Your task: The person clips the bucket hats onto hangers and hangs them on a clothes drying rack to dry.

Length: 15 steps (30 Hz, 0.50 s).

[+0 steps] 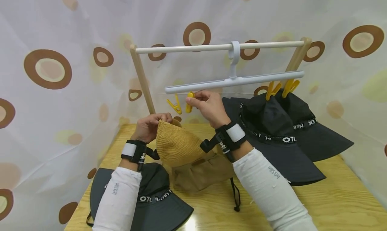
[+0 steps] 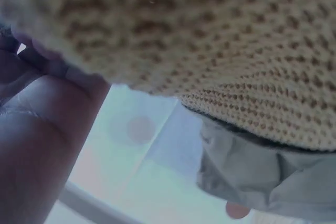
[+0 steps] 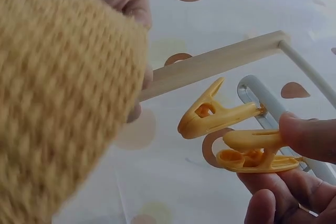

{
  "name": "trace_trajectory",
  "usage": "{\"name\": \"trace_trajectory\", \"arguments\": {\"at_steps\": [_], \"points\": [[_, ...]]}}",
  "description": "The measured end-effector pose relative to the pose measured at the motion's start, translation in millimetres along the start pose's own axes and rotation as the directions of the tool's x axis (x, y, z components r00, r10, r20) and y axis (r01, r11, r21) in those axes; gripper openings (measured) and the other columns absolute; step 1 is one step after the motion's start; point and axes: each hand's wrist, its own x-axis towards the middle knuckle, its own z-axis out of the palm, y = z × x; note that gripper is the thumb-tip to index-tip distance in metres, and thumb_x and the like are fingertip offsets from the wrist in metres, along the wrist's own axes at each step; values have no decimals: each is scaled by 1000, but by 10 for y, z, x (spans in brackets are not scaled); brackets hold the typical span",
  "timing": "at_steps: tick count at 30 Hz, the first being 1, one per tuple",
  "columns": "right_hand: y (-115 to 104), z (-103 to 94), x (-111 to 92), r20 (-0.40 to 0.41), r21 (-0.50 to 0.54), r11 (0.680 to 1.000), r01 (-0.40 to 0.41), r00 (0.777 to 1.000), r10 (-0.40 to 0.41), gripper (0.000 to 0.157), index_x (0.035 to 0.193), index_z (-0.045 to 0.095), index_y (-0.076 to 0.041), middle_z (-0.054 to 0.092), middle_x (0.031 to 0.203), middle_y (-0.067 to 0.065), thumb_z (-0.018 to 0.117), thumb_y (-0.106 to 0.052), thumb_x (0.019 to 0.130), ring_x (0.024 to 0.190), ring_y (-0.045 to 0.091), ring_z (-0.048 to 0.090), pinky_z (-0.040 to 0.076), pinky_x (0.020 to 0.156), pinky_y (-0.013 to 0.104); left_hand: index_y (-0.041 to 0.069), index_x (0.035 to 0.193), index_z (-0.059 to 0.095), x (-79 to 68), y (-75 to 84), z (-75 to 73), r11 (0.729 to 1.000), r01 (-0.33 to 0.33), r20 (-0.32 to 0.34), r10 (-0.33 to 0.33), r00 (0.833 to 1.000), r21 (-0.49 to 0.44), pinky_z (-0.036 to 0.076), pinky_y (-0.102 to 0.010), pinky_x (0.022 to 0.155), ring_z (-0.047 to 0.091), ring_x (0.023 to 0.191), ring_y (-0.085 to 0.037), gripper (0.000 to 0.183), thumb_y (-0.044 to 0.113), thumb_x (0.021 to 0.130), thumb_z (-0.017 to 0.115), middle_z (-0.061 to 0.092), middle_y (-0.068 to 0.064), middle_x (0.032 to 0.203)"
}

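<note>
My left hand (image 1: 148, 126) grips the edge of a mustard knitted hat (image 1: 178, 144), raised below the left end of a white hanger (image 1: 208, 85). The same hat (image 2: 220, 40) fills the upper part of the left wrist view, covering most of the fingers. Between thumb and fingers my right hand (image 1: 212, 108) pinches a yellow clothespin (image 1: 189, 102) attached to the hanger. A second yellow clothespin (image 1: 175, 106) dangles just to its left. In the right wrist view, the pinched clothespin (image 3: 254, 153) and the hat (image 3: 63, 93) are apart.
Two black bucket hats (image 1: 266, 120) hang from yellow clips (image 1: 273, 90) on the hanger's right. The hanger hooks over a rod (image 1: 187, 49) between wooden posts. On the wooden table (image 1: 341, 197) lie a brown hat (image 1: 202, 175) and a black bucket hat (image 1: 157, 207).
</note>
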Motion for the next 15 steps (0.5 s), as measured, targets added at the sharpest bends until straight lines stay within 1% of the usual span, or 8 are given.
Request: {"name": "trace_trajectory", "arguments": {"at_steps": [2, 5, 8, 10, 12, 14, 15], "points": [[0, -19, 5, -6, -1, 1000, 0, 1000, 0, 23, 106, 71, 0, 68, 95, 7, 70, -19, 93, 89, 20, 56, 46, 83, 34, 9, 74, 57, 0, 1, -3, 1000, -5, 0, 5, 1000, 19, 43, -26, 77, 46, 85, -13, 41, -2, 83, 18, 51, 2, 95], [-4, -39, 2, -4, -8, 1000, 8, 1000, -8, 23, 105, 71, 0, 66, 92, 5, 70, -20, 93, 86, 20, 53, 44, 80, 33, 10, 77, 60, 66, -44, 16, 1000, -5, 10, 5, 1000, 31, 43, -26, 78, 47, 86, -13, 42, -1, 87, 21, 50, 2, 95], [-9, -38, -18, 5, -19, 1000, 11, 1000, -11, 23, 105, 71, 0, 67, 94, 5, 69, -20, 94, 85, 20, 51, 43, 79, 32, 11, 84, 66, 174, -125, 70, 1000, 10, -21, -10, 1000, -24, 46, -25, 79, 52, 88, -12, 47, -3, 89, 22, 56, 2, 97], [-7, -31, -36, 11, -22, 1000, 14, 1000, -14, 23, 105, 71, 1, 67, 95, 8, 68, -19, 94, 86, 20, 51, 42, 79, 32, 11, 91, 69, 255, -182, 114, 997, 12, -63, -17, 998, -82, 48, -25, 80, 56, 90, -11, 53, -6, 90, 19, 62, 3, 98], [-5, -21, -50, 7, -23, 1000, 14, 1000, -14, 23, 105, 71, 1, 69, 98, 10, 69, -19, 94, 88, 20, 53, 43, 80, 32, 12, 95, 70, 337, -234, 153, 990, 0, -102, -14, 995, -138, 49, -26, 81, 60, 91, -10, 58, -8, 90, 16, 66, 3, 99], [-2, -6, -58, 2, -16, 1000, 15, 1000, -15, 23, 106, 71, 2, 70, 102, 14, 69, -18, 94, 92, 21, 56, 45, 83, 33, 14, 98, 70, 410, -281, 177, 985, -29, -108, 11, 994, -170, 49, -27, 81, 61, 90, -10, 60, -8, 92, 14, 66, 4, 97], [4, 3, -58, -1, -11, 1000, 14, 1000, -14, 23, 106, 71, 2, 70, 104, 16, 69, -17, 94, 94, 22, 58, 46, 84, 33, 14, 98, 70, 438, -302, 183, 979, -49, -110, 28, 994, -198, 49, -27, 80, 61, 89, -11, 56, -7, 93, 18, 66, 4, 96]]}}
